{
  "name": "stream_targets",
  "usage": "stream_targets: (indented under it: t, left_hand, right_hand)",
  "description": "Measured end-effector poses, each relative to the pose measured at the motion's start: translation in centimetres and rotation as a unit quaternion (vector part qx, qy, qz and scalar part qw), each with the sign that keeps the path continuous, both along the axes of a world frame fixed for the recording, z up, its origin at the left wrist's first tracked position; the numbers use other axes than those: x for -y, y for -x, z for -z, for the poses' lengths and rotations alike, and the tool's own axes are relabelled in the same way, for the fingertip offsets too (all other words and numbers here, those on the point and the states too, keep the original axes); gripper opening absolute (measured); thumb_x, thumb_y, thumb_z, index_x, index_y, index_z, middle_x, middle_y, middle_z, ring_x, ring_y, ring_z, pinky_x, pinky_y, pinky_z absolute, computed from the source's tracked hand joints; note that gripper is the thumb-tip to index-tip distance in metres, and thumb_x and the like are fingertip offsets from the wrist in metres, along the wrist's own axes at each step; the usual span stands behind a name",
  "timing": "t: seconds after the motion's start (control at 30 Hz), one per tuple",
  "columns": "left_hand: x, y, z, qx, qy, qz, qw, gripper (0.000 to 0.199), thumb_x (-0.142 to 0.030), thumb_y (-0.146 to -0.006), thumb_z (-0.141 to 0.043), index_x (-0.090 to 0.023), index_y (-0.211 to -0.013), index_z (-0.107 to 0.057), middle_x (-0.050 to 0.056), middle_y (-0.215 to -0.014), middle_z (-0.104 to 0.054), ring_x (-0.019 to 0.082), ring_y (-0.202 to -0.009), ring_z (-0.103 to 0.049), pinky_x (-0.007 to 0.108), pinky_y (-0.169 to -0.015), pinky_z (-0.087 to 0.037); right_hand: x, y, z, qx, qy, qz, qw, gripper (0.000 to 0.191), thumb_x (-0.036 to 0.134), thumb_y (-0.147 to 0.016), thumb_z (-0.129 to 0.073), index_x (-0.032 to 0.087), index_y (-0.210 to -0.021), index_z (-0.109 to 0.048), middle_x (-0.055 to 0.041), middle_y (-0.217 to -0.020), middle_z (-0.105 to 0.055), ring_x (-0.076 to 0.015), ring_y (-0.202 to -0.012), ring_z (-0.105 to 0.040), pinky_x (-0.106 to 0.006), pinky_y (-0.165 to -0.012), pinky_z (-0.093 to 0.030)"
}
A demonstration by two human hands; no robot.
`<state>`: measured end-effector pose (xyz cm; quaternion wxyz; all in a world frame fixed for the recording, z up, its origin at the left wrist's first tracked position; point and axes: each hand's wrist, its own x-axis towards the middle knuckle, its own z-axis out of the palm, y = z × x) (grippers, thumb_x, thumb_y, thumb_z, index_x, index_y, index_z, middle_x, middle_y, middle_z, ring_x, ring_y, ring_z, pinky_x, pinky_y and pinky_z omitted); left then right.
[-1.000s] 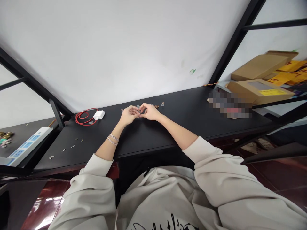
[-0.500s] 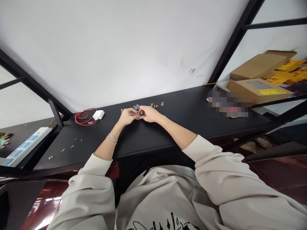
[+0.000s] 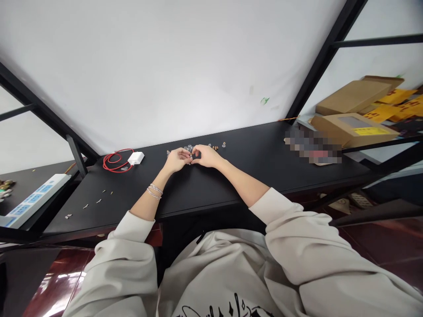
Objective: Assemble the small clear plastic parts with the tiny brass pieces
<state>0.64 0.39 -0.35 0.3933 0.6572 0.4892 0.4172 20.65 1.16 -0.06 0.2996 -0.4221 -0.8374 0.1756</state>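
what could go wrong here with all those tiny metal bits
The tiny metal parts sit right at the fingers of the left hand and right hand, so one might slip and be hard to spot on the black tabletop. The loose small pieces lie fairly near the front edge and could perhaps be knocked onto the floor. The silver chain bracelets might also brush them aside.

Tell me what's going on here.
A person has their left hand and right hand together over a black table, the fingers of both closed on what looks like a small metal part. More small metal parts lie just beyond the hands. Further left sit a red cable and a white charger.
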Motion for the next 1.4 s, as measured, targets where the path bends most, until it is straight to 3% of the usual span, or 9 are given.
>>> stream_targets:
  t: [0.23, 0.47, 0.57, 0.73, 1.0, 1.2, 1.4]
  left_hand:
    - [-0.3, 1.1, -0.7, -0.132, -0.062, -0.129, 0.981, 0.023, -0.011, -0.070, -0.075, -0.018, -0.092, -0.070, 0.005, -0.089, -0.075, 0.018, -0.074, -0.069, 0.034, -0.078, -0.058]
    - [0.3, 0.6, -0.8, -0.239, -0.033, -0.108, 0.964, 0.020, -0.013, -0.075, -0.075, -0.021, -0.093, -0.069, 0.001, -0.083, -0.077, 0.019, -0.079, -0.072, 0.039, -0.094, -0.055]
    - [0.5, 0.4, -0.8, -0.254, -0.036, -0.123, 0.959, 0.015, -0.020, -0.078, -0.076, -0.022, -0.091, -0.069, 0.001, -0.080, -0.077, 0.021, -0.083, -0.073, 0.042, -0.102, -0.051]
    - [0.1, 0.9, -0.5, -0.234, -0.048, -0.151, 0.959, 0.014, -0.020, -0.076, -0.079, -0.023, -0.083, -0.067, 0.002, -0.075, -0.075, 0.024, -0.085, -0.072, 0.044, -0.103, -0.050]
    - [-0.4, 1.5, 0.1, -0.239, -0.083, -0.180, 0.950, 0.014, -0.018, -0.076, -0.077, -0.022, -0.086, -0.069, 0.006, -0.084, -0.071, 0.024, -0.083, -0.066, 0.039, -0.087, -0.053]
    - [0.4, -0.1, 0.0, -0.358, -0.183, -0.152, 0.903, 0.027, -0.023, -0.085, -0.067, -0.020, -0.111, -0.072, 0.016, -0.115, -0.067, 0.035, -0.115, -0.058, 0.049, -0.104, -0.043]
    - [-0.7, -1.8, 0.5, -0.410, -0.195, -0.145, 0.879, 0.038, -0.024, -0.090, -0.059, -0.021, -0.128, -0.067, 0.019, -0.138, -0.061, 0.039, -0.133, -0.050, 0.055, -0.110, -0.032]
  right_hand:
    - [-0.9, -1.1, 0.0, 0.039, 0.027, 0.097, 0.994, 0.045, 0.025, -0.086, -0.079, 0.019, -0.128, -0.063, -0.0078, -0.112, -0.072, -0.0244, -0.107, -0.066, -0.035, -0.090, -0.049]
    - [-1.2, 0.5, 0.5, 0.161, 0.020, 0.104, 0.981, 0.052, 0.035, -0.104, -0.052, 0.023, -0.155, -0.049, -0.0155, -0.139, -0.066, -0.0331, -0.124, -0.064, -0.044, -0.100, -0.050]
    - [-1.7, 1.2, 0.4, 0.207, 0.029, 0.115, 0.971, 0.057, 0.037, -0.106, -0.044, 0.026, -0.162, -0.039, -0.0171, -0.137, -0.068, -0.0374, -0.123, -0.066, -0.052, -0.101, -0.049]
    - [-2.1, 1.4, 0.6, 0.188, 0.021, 0.121, 0.974, 0.050, 0.037, -0.105, -0.044, 0.024, -0.153, -0.053, -0.0176, -0.133, -0.071, -0.0380, -0.119, -0.068, -0.053, -0.099, -0.049]
    - [-2.1, 1.1, 1.1, 0.145, 0.023, 0.135, 0.980, 0.039, 0.035, -0.103, -0.050, 0.022, -0.137, -0.066, -0.0164, -0.124, -0.075, -0.0371, -0.113, -0.070, -0.051, -0.096, -0.051]
    - [-1.7, 1.1, 1.0, 0.139, 0.021, 0.138, 0.980, 0.037, 0.031, -0.104, -0.048, 0.022, -0.135, -0.065, -0.0151, -0.123, -0.075, -0.0347, -0.113, -0.070, -0.049, -0.097, -0.050]
    - [-1.6, 1.2, 1.2, 0.105, 0.004, 0.150, 0.983, 0.037, 0.030, -0.100, -0.055, 0.017, -0.134, -0.061, -0.0174, -0.133, -0.068, -0.0347, -0.117, -0.066, -0.047, -0.096, -0.052]
